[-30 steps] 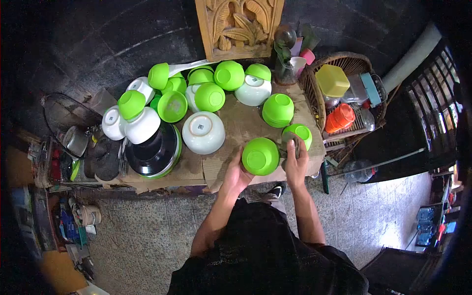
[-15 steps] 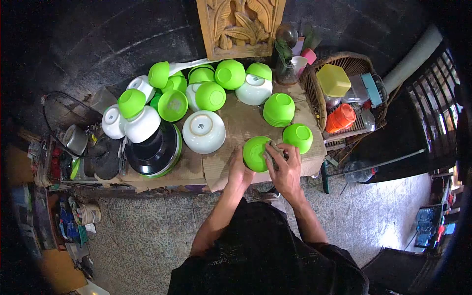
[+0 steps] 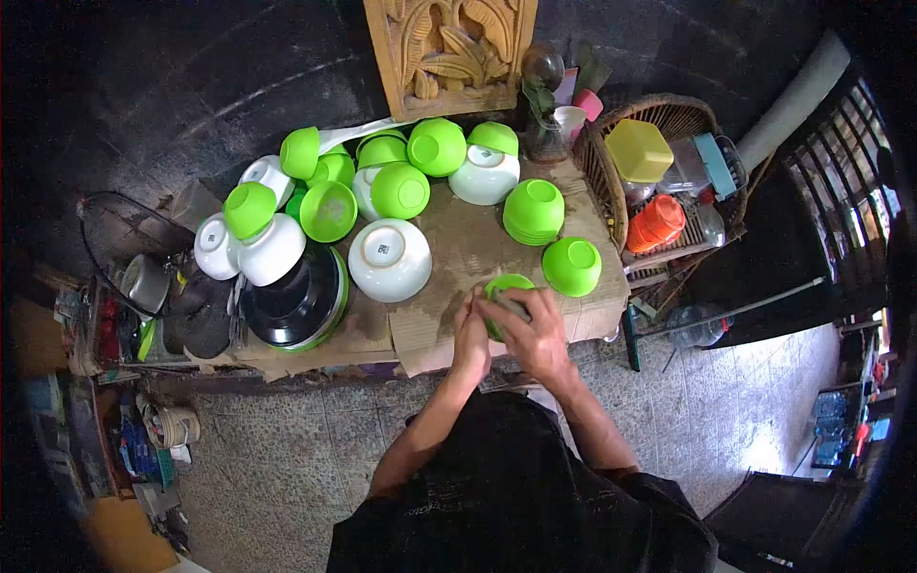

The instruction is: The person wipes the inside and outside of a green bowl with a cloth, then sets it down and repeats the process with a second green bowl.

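Note:
Between my hands, above the front of the cardboard-covered table, is a small green bowl (image 3: 506, 283), largely hidden by my fingers. My left hand (image 3: 471, 336) grips its left side. My right hand (image 3: 537, 332) is closed on a greyish cloth (image 3: 513, 304) pressed against the bowl. Close by on the right, an upside-down green bowl (image 3: 572, 267) rests on the cardboard (image 3: 449, 244). Behind it stands a stack of upturned green bowls (image 3: 533, 212). To the left lies a large white bowl (image 3: 390, 262), bottom up.
Several more green and white bowls crowd the table's back left, near a black-lidded round container (image 3: 289, 298). A wicker basket (image 3: 611, 181) with a yellow tub (image 3: 638, 151) and orange cups (image 3: 656, 223) stands at right. A carved wooden panel (image 3: 449, 57) is at the back.
The bowl in my hands has tilted, so less of its green surface shows. My right hand and the cloth have shifted lower and left over it. The view has moved slightly.

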Motion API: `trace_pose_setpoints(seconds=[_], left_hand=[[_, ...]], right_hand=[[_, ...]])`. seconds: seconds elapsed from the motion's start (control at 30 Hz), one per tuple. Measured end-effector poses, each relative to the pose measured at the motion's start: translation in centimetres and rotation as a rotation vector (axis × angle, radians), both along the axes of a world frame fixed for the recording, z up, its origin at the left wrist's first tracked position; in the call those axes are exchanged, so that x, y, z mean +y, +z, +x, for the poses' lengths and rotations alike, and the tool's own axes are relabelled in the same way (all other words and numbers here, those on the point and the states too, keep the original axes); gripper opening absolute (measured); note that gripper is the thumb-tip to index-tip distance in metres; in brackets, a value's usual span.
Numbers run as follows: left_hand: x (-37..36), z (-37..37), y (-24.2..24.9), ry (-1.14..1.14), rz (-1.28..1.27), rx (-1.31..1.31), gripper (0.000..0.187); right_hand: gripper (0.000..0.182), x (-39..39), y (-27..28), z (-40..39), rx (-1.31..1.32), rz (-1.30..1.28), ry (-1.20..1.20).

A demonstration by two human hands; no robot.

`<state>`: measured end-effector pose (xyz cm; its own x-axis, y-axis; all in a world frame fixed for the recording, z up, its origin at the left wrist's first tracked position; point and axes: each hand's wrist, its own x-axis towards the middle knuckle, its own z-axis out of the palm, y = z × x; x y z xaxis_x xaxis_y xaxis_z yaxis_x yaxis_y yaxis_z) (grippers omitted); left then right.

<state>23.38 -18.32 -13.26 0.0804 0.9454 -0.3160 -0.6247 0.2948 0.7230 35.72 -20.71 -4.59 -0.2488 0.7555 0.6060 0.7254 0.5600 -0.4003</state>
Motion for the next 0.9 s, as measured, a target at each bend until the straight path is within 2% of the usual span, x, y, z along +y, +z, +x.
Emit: trace_pose_setpoints(seconds=[0.1, 0.2, 0.23, 0.3, 0.33, 0.37, 0.43, 0.5, 0.57, 0.63, 0.67, 0.7, 0.73, 0.77, 0.8, 0.87, 0.9], left_hand=[[0.1, -0.5, 1.8, -0.005, 0.172, 0.209, 0.027], [0.4, -2.0, 1.2, -0.067, 0.187, 0.284, 0.022], [0.4, -2.2, 1.3, -0.067, 0.186, 0.284, 0.022], [0.5, -2.5, 1.6, 0.078, 0.158, 0.126, 0.019], [0.4, -2.1, 3.7, 0.164, 0.082, 0.123, 0.015], [0.4, -2.2, 4.2, 0.165, 0.082, 0.122, 0.015], [0.5, -2.6, 4.7, 0.1, -0.026, -0.027, 0.018], [0.9, -2.7, 3.7, 0.077, -0.031, -0.073, 0.023], [1.4, -2.7, 4.2, 0.064, -0.174, -0.297, 0.024], [2.0, -2.9, 2.5, 0.028, -0.133, -0.318, 0.026], [2.1, -3.0, 1.5, -0.006, -0.094, -0.338, 0.03], [2.2, -2.6, 1.9, -0.006, -0.094, -0.339, 0.03], [2.5, -1.8, 2.7, 0.103, -0.073, -0.167, 0.037], [2.5, -1.1, 3.2, 0.211, -0.052, 0.006, 0.044], [2.3, -0.5, 3.2, 0.207, -0.053, 0.005, 0.044], [2.3, 0.7, 3.4, 0.02, 0.399, 0.35, 0.071], [2.4, 1.5, 3.8, 0.019, 0.402, 0.348, 0.071]], right_hand=[[0.041, 1.1, 1.0, 0.5, 0.024, -0.021, -0.076], [0.02, 1.8, 1.6, 0.6, 0.184, -0.113, -0.231], [0.02, 2.0, 1.4, 0.7, 0.184, -0.113, -0.231], [0.018, 2.3, 0.7, 1.2, 0.409, -0.348, -0.221], [0.022, 2.3, 0.2, 1.5, 0.472, -0.362, -0.156], [0.022, 2.1, 0.1, 1.6, 0.47, -0.363, -0.155], [0.027, 1.5, 0.2, 1.7, 0.733, -0.611, -0.115], [0.029, 1.3, -0.6, 2.3, 0.775, -0.687, -0.12], [0.032, 0.8, -1.4, 2.9, 0.816, -0.765, -0.121], [0.037, 0.1, -2.0, 3.4, 0.879, -1.006, -0.097], [0.037, -0.3, -2.1, 3.7, 0.878, -1.006, -0.099], [0.041, -0.7, -2.3, 3.8, 1.016, -1.038, -0.063], [0.045, -0.9, -2.4, 4.0, 1.155, -1.068, -0.024], [0.045, -0.8, -2.7, 4.3, 1.154, -1.068, -0.025], [0.048, -0.6, -3.1, 4.6, 1.29, -1.047, -0.029], [0.053, 0.0, -3.5, 5.6, 1.471, -1.02, -0.01], [0.053, 0.4, -2.5, 5.6, 1.47, -1.016, -0.01]])
